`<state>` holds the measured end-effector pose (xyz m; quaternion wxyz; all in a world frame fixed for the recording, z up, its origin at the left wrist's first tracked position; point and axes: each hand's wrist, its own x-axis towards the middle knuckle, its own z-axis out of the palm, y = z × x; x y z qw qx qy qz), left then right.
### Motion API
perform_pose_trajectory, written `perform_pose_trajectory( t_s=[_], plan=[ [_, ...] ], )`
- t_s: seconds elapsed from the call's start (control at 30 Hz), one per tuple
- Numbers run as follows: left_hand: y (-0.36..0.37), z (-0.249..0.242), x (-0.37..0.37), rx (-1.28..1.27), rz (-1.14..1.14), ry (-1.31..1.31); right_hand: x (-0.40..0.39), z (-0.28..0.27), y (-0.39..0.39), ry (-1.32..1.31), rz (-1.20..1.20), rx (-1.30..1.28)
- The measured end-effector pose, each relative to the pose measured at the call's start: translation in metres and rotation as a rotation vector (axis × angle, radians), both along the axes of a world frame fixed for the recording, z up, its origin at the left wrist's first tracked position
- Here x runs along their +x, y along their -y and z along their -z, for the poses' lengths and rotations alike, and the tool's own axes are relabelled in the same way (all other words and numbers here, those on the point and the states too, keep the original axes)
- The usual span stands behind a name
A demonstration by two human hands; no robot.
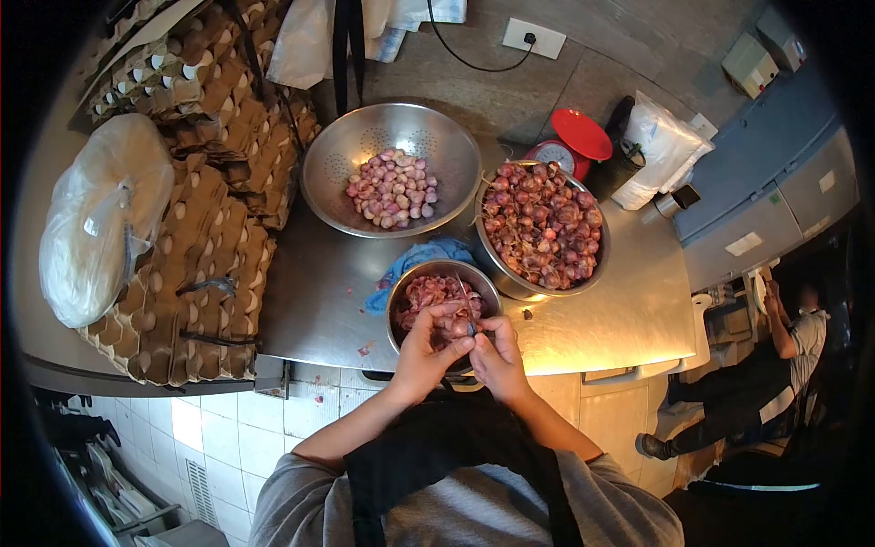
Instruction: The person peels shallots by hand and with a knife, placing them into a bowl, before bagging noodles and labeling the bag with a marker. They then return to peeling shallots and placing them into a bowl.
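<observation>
Fisheye view, dark corners (counter edge glare)

Counts: 3 metal vessels on the steel counter point(602, 333). 1 colander point(335, 169) with peeled shallots point(394, 190), 1 large bowl point(510, 281) of unpeeled shallots point(543, 223), 1 small bowl point(401, 283) of peelings point(428, 292). Shallots too many to count in either pile. 1 blue cloth point(421, 253). 1 red kitchen scale point(570, 146). 1 wall socket point(534, 38), 1 plug in it. 2 egg-tray stacks point(210, 228), roughly. 1 white plastic bag point(100, 219) on them. 2 own hands: left hand point(424, 351), right hand point(499, 356). 1 other person point(775, 374) at right.
</observation>
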<state>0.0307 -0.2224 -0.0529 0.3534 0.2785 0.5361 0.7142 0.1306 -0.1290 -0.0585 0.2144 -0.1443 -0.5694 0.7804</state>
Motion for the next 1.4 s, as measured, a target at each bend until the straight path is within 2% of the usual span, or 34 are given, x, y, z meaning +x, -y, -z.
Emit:
perform_pose_trajectory(
  t_s=[0.13, 0.23, 0.33, 0.43, 0.53, 0.67, 0.8, 0.93, 1.03, 1.23, 1.33, 1.4],
  plan=[
    [0.001, -0.007, -0.008, 0.006, 0.051, -0.002, 0.008, -0.021, -0.007, 0.060, -0.107, -0.179],
    [0.000, -0.006, -0.008, 0.031, 0.028, -0.067, 0.009, -0.022, -0.012, 0.123, -0.050, -0.212],
    [0.006, -0.017, -0.011, 0.031, 0.107, 0.134, 0.007, -0.018, -0.028, 0.198, -0.014, -0.103],
    [0.007, -0.019, -0.014, -0.019, 0.118, 0.285, 0.006, -0.017, -0.026, 0.206, -0.075, -0.076],
    [0.005, -0.012, -0.014, 0.055, 0.104, 0.363, 0.014, -0.028, -0.022, 0.227, -0.152, -0.280],
    [0.002, -0.014, -0.015, 0.129, 0.053, 0.569, 0.021, -0.019, -0.015, 0.252, -0.227, -0.336],
    [-0.004, -0.009, -0.013, 0.114, 0.029, 0.552, 0.021, -0.018, -0.006, 0.175, -0.204, -0.183],
    [-0.007, -0.005, -0.010, 0.121, 0.041, 0.501, 0.020, -0.018, -0.003, 0.190, -0.171, -0.149],
    [-0.007, 0.005, -0.009, 0.079, 0.015, 0.202, 0.019, -0.016, -0.002, 0.172, -0.128, -0.111],
    [-0.009, -0.007, 0.001, 0.113, -0.042, 0.061, 0.020, -0.016, -0.005, 0.151, -0.085, -0.095],
    [-0.009, -0.001, 0.001, 0.118, -0.078, 0.033, 0.019, 0.003, -0.004, 0.204, 0.037, 0.384],
    [-0.010, 0.002, 0.001, 0.130, -0.070, 0.049, 0.021, -0.011, -0.002, 0.262, 0.095, 0.625]
  ],
)
